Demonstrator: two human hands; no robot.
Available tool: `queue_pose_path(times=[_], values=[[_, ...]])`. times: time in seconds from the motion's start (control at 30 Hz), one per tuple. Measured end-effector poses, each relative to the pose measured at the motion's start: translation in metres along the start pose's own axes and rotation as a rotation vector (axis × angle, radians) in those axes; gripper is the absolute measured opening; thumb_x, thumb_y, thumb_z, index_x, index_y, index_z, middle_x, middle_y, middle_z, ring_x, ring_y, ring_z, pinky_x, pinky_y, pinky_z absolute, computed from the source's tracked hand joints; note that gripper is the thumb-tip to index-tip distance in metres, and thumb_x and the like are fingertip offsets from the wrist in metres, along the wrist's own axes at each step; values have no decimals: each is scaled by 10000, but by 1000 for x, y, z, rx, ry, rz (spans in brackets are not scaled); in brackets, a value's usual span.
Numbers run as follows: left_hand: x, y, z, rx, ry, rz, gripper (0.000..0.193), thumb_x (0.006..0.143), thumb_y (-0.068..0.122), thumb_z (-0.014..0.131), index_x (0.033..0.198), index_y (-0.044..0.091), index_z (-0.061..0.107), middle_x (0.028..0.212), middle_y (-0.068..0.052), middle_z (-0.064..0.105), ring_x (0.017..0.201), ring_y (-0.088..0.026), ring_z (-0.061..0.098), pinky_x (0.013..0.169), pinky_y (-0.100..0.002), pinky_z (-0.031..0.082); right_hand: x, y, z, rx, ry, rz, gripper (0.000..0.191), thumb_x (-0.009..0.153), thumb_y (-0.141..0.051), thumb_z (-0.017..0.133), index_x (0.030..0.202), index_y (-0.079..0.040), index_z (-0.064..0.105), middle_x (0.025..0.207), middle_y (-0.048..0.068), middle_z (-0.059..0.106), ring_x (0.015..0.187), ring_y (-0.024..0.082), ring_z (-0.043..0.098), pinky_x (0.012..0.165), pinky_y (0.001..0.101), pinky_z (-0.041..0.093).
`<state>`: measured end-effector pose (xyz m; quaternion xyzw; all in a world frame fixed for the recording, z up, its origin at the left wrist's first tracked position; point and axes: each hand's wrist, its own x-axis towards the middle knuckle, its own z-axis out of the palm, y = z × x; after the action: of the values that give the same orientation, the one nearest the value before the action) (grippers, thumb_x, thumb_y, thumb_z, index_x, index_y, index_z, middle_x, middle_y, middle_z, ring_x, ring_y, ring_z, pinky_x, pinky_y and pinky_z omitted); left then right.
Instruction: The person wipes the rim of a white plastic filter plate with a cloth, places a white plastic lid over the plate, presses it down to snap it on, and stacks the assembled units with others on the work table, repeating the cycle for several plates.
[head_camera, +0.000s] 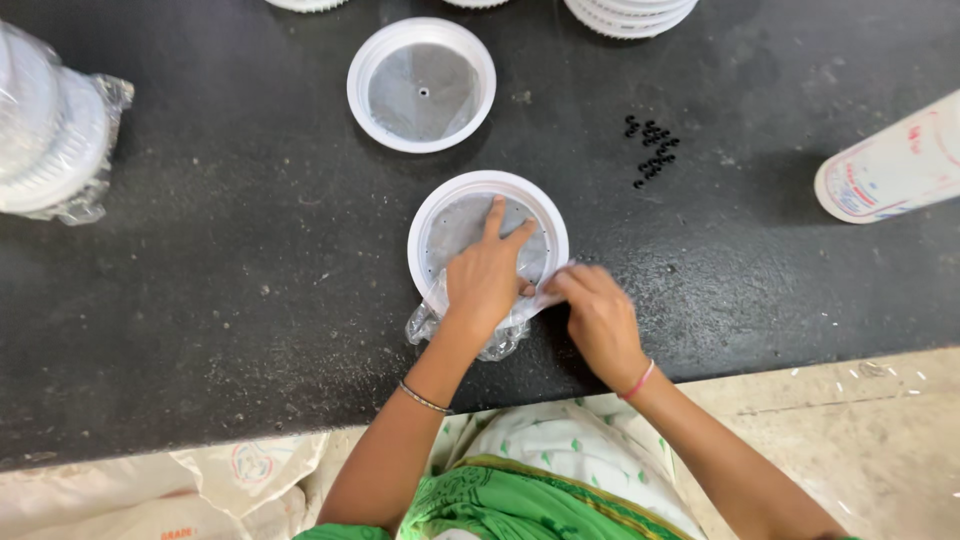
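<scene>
Your left hand (487, 280) presses flat, fingers open, on the white lid (487, 240); your right hand (600, 320) at 3 o'clock pinches its plastic wrap (470, 335), half removed.

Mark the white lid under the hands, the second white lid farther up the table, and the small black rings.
white lid (440, 215), head view, upper left rim.
second white lid (421, 90), head view, grey centre panel.
small black rings (652, 150), head view, middle of the cluster.

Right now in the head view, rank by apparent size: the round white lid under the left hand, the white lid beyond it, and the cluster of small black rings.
1. and 2. Lid under the left hand and lid beyond it: look alike, with the nearer one partly covered, so no ranking.
3. Black rings: clearly smallest.
</scene>
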<state>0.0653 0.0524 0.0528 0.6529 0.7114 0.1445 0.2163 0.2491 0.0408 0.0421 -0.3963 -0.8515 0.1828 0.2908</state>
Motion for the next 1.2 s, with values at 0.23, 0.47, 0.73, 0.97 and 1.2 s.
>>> queue_pose_path(times=[0.23,0.47,0.73,0.97,1.2], values=[[-30,-33,-48,-83,278,-58,547,742,273,851,1264,293,689,1408,3,563,1045,-272,697,808,-417,542,-37,41,-21,805,-337,784,276,896,111,588,1050,-22,773,863,162,737,641,253,639,533,375,478],[-87,-73,-76,79,352,-118,252,877,149,725,1105,251,757,1168,57,718,959,-251,708,777,-378,548,-64,104,-30,1167,-26,868,159,873,44,668,1003,-43,697,951,74,728,797,162,695,652,323,589],[-117,-82,-56,93,526,-153,325,845,85,729,1129,240,752,1201,63,712,969,-222,711,776,-350,561,-64,140,-17,1231,63,916,162,915,3,671,1056,-76,683,941,47,703,799,137,680,674,305,573],[-118,-87,-46,154,566,-55,370,821,44,725,1153,205,751,1254,42,704,939,-226,705,807,-354,560,-58,147,-18,1271,71,860,119,987,-51,668,1103,-77,681,971,34,699,832,127,674,695,303,569],[-112,-82,-38,125,563,-9,409,810,23,740,1180,196,749,1332,30,675,907,-223,705,792,-358,559,-51,145,-28,1295,103,892,118,998,-109,671,1115,-106,689,983,14,709,846,118,688,706,304,581]])
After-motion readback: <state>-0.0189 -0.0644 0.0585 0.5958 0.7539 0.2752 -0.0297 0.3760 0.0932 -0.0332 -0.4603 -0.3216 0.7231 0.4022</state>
